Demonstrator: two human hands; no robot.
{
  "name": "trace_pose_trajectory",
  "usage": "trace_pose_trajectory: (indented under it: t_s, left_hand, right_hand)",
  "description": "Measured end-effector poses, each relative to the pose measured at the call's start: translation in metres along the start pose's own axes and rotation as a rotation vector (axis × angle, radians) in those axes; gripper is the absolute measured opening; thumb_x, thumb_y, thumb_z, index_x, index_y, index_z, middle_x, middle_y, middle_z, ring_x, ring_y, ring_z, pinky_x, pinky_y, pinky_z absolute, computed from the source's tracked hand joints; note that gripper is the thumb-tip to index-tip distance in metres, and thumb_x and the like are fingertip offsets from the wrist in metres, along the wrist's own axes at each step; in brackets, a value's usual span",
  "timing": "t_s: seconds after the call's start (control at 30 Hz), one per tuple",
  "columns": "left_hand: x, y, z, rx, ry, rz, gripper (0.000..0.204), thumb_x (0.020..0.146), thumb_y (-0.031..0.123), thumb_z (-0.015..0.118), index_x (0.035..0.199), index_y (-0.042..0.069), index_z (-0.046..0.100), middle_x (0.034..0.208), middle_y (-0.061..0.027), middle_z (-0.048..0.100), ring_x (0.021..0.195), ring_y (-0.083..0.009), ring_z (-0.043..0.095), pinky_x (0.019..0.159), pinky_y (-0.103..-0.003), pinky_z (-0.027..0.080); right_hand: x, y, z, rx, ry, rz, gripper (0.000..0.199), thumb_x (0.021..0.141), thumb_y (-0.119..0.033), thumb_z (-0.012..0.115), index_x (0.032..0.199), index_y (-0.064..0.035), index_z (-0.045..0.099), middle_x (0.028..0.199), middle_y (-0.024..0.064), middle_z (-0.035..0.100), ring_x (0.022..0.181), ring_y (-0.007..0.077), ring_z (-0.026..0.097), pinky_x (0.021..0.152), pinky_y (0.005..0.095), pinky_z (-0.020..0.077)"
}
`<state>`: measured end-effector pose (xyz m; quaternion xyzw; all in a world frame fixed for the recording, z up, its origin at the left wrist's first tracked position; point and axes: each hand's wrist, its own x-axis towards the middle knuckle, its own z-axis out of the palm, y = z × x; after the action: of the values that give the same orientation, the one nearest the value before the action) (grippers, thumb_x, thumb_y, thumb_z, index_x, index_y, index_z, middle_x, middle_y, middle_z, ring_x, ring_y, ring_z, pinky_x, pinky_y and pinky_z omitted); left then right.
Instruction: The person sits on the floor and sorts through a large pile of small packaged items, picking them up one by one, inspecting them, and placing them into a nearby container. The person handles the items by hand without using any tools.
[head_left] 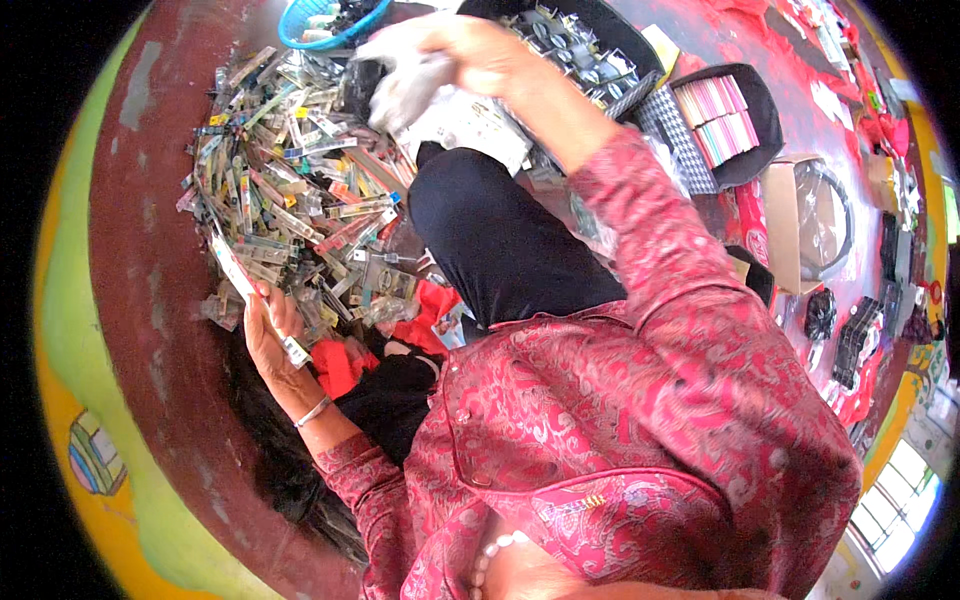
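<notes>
In my left hand (272, 328) is a long, narrow white-and-clear package (232, 265), gripped near its lower end and slanting up to the left. My right hand (475, 52), smeared by motion, reaches forward with its fingers closed on a crumpled grey cloth (412, 92). Beneath that cloth, a white printed bag or cloth (470, 128) lies by my knee. Between my two hands spreads a large heap of slim clear packages (290, 190), with varied small contents too fine to make out.
A blue basket (325, 42) stands beyond the heap. Forward right are a black tray (640, 88) of metal-and-black parts and a checked box (680, 140) of pink and white cards. Farther right sits an open cardboard box (783, 225). Red cloth (340, 368) lies near my left wrist.
</notes>
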<state>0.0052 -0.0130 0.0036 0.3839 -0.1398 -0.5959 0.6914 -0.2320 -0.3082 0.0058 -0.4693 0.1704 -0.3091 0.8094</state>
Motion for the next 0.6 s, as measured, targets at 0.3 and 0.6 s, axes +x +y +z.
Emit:
trace_pose_trajectory:
  t_s: [0.3,0.6]
  left_hand:
    - [0.043,-0.042,0.002,0.271,0.206,-0.152,0.021,0.085,0.025,0.047,0.089,0.005,0.043,0.060,-0.0009,0.040,0.050,-0.0099,0.037,0.044,-0.022,0.033]
    - [0.202,-0.102,0.104,0.661,0.029,-0.057,0.037,0.090,0.028,0.039,0.111,-0.001,0.049,0.105,-0.0099,0.053,0.094,-0.0135,0.049,0.078,-0.026,0.038]
  right_hand:
    - [-0.159,0.052,-0.168,-0.374,0.684,0.241,0.012,0.078,-0.008,0.050,0.081,0.0010,0.058,0.070,0.0019,0.056,0.064,0.0086,0.053,0.061,0.0220,0.0425]
    - [-0.049,0.101,-0.097,-0.299,0.295,0.094,0.033,0.078,-0.025,0.058,0.096,0.0025,0.059,0.087,0.0058,0.060,0.081,0.0093,0.054,0.073,0.0222,0.0417]
